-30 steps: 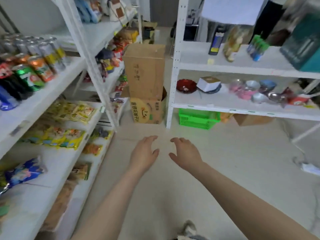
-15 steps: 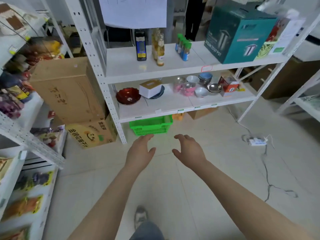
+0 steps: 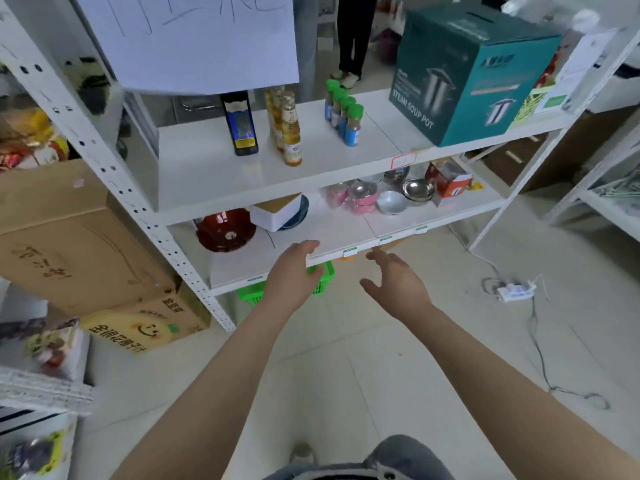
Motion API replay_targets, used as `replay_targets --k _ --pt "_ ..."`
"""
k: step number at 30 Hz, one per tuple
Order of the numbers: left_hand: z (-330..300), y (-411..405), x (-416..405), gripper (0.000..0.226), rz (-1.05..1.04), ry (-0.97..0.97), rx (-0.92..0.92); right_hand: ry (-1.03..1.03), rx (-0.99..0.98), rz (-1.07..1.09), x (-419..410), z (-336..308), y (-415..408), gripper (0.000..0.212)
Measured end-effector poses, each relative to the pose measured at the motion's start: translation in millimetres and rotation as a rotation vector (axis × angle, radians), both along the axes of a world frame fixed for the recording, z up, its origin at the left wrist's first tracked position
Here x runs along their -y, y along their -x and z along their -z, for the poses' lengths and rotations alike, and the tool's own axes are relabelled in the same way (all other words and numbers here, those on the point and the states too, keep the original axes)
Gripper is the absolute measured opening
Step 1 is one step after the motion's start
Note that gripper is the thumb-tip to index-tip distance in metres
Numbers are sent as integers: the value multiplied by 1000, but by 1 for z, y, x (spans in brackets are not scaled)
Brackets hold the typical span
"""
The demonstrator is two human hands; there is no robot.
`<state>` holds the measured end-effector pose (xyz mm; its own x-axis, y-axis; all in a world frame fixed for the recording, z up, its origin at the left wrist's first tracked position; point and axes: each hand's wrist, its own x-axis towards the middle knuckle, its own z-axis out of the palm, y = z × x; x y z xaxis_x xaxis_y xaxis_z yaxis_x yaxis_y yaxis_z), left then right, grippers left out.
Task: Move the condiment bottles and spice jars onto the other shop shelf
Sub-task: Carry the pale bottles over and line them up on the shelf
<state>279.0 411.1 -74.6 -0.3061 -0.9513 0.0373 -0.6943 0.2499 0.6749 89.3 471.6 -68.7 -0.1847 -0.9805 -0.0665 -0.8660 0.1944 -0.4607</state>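
On the upper white shelf [image 3: 214, 174] stand a dark bottle with a blue label [image 3: 240, 124], amber oil bottles [image 3: 290, 133] in a row, and several green-capped spice jars [image 3: 344, 114]. My left hand [image 3: 294, 275] is open, held in front of the lower shelf's edge. My right hand [image 3: 394, 282] is open too, a little to the right, below that edge. Both hands hold nothing and are well below the bottles.
A teal soup pot box [image 3: 464, 74] fills the upper shelf's right side. The lower shelf holds a red bowl [image 3: 225, 230], a white box [image 3: 277, 211] and metal bowls [image 3: 417, 190]. A green basket [image 3: 252, 294], cardboard boxes [image 3: 69, 237] and a power strip [image 3: 514, 291] are on the floor.
The view has swung from the left snack shelves toward the white shelf and come closer. Both hands stay open and have risen toward the lower shelf edge.
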Motion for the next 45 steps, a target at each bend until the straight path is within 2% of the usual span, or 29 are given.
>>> replay_targets --k 6,16,23,32,38,41,45 --pt "16 50 67 48 -22 -22 -15 -1 -4 -37 80 8 49 52" --pt "5 121 155 49 -288 -20 -7 14 6 -322 223 -7 124 53" --pt "-2 114 218 53 -493 -3 -33 57 107 -473 314 -18 116 52" --pt "-3 98 329 80 -719 -23 -161 71 188 -513 414 -23 90 53" --pt "12 101 368 58 -760 -23 -257 44 258 -545 458 -23 80 51" --pt "14 107 366 50 -799 -11 -390 16 288 -572 478 -22 74 46" --pt "14 106 352 50 -841 -7 -421 37 413 -585 492 -26 57 43"
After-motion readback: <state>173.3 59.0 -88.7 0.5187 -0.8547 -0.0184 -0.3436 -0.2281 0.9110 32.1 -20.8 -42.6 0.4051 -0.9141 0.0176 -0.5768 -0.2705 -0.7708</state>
